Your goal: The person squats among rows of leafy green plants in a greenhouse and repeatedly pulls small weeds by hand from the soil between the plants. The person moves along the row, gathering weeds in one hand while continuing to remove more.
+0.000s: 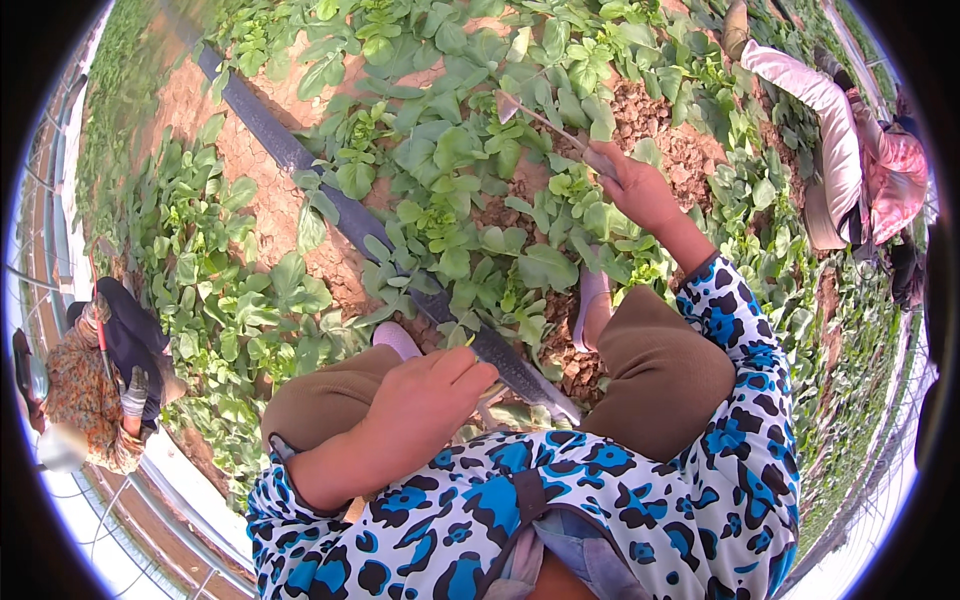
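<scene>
My right hand (640, 190) is closed round the handle of a small hand hoe (548, 125). The hoe's flat triangular blade points left, up among the leafy green plants (450, 150). Near my lap, my left hand (430, 398) has its fingers curled together. A small yellow-green tip shows above those fingers and pale strands below them, but what they belong to is mostly hidden. My knees are bent wide apart, and my two pale pink shoes (397, 338) rest among the plants.
A dark flat hose (350, 215) runs diagonally between the plant rows, over cracked brown soil (265, 170). One person (95, 370) crouches at the far left with a red-handled tool. Another person (850, 150) bends over plants at the far right.
</scene>
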Action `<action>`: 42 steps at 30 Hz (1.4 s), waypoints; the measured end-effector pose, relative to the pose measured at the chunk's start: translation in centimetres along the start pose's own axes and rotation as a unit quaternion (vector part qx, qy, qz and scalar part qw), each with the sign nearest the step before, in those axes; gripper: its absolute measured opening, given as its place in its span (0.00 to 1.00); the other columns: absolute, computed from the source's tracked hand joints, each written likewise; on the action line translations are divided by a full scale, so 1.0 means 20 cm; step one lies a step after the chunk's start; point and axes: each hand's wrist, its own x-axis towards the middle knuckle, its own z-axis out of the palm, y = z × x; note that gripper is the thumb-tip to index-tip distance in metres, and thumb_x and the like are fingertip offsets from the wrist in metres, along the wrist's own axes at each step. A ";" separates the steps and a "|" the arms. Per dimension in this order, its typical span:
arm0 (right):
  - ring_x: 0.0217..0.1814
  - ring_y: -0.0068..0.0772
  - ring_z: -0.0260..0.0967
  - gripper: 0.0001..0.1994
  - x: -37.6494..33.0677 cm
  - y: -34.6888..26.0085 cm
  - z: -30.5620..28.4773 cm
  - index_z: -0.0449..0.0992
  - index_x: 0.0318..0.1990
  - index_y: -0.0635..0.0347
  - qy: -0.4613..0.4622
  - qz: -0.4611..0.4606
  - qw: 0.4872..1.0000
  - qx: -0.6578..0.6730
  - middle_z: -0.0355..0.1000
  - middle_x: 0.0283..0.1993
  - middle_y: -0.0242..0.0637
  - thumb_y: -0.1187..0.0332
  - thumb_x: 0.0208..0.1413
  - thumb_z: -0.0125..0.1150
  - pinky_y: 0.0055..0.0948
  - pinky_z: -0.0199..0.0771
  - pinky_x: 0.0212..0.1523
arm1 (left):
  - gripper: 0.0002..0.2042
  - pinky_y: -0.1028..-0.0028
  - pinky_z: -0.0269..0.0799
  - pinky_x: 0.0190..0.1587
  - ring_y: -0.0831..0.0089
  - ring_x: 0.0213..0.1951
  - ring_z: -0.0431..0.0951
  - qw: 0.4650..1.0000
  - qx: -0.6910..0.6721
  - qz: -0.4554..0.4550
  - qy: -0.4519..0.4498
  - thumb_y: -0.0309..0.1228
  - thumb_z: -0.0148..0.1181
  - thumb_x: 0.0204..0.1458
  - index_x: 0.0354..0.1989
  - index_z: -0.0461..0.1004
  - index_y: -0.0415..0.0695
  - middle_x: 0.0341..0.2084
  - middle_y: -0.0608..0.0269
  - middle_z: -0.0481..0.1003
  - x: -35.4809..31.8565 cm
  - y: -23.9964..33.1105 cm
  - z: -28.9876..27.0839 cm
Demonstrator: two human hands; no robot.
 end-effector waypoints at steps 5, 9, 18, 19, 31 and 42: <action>0.39 0.55 0.73 0.21 0.08 -0.11 0.19 0.61 0.55 0.50 -0.205 0.026 0.976 -0.062 0.75 0.38 0.49 0.62 0.54 0.56 0.48 0.73 0.41 | 0.18 0.66 0.69 0.31 0.62 0.31 0.73 1.000 -0.011 0.010 -0.008 0.24 0.62 0.37 0.41 0.72 0.49 0.29 0.62 0.66 -0.03 -0.02 -0.01; 0.44 0.57 0.72 0.22 0.13 -0.11 0.40 0.59 0.57 0.50 -0.202 0.076 0.976 0.006 0.75 0.39 0.51 0.61 0.57 0.55 0.49 0.70 0.45 | 0.13 0.66 0.70 0.32 0.64 0.33 0.74 1.000 -0.004 0.013 -0.010 0.24 0.56 0.40 0.38 0.69 0.46 0.28 0.62 0.66 -0.03 -0.01 -0.03; 0.39 0.61 0.73 0.24 0.22 -0.22 0.96 0.55 0.59 0.50 -0.054 0.102 0.987 0.113 0.75 0.38 0.55 0.63 0.57 0.54 0.53 0.71 0.41 | 0.15 0.69 0.69 0.31 0.66 0.32 0.72 0.999 0.025 0.023 0.001 0.25 0.56 0.39 0.38 0.68 0.45 0.28 0.62 0.64 -0.06 -0.01 -0.07; 0.39 0.61 0.73 0.24 0.23 -0.23 1.01 0.55 0.60 0.50 -0.043 0.103 0.987 0.116 0.75 0.37 0.56 0.63 0.57 0.54 0.53 0.71 0.41 | 0.15 0.70 0.69 0.32 0.66 0.32 0.72 0.999 0.029 0.026 0.001 0.25 0.56 0.38 0.39 0.68 0.44 0.28 0.62 0.64 -0.06 -0.02 -0.08; 0.37 0.55 0.74 0.34 0.55 -0.34 1.30 0.46 0.70 0.40 0.004 0.188 0.982 -0.028 0.74 0.37 0.50 0.63 0.58 0.52 0.47 0.74 0.37 | 0.14 0.74 0.68 0.31 0.70 0.30 0.71 0.999 0.041 0.023 0.025 0.26 0.56 0.38 0.38 0.69 0.43 0.27 0.64 0.62 -0.09 -0.05 -0.11; 0.38 0.53 0.75 0.31 0.34 -0.40 1.23 0.49 0.69 0.43 -0.149 0.172 0.973 -0.038 0.76 0.38 0.52 0.65 0.57 0.48 0.47 0.74 0.39 | 0.11 0.71 0.69 0.31 0.67 0.31 0.72 0.998 0.033 0.042 0.040 0.25 0.56 0.38 0.33 0.66 0.44 0.26 0.62 0.62 -0.11 -0.05 -0.07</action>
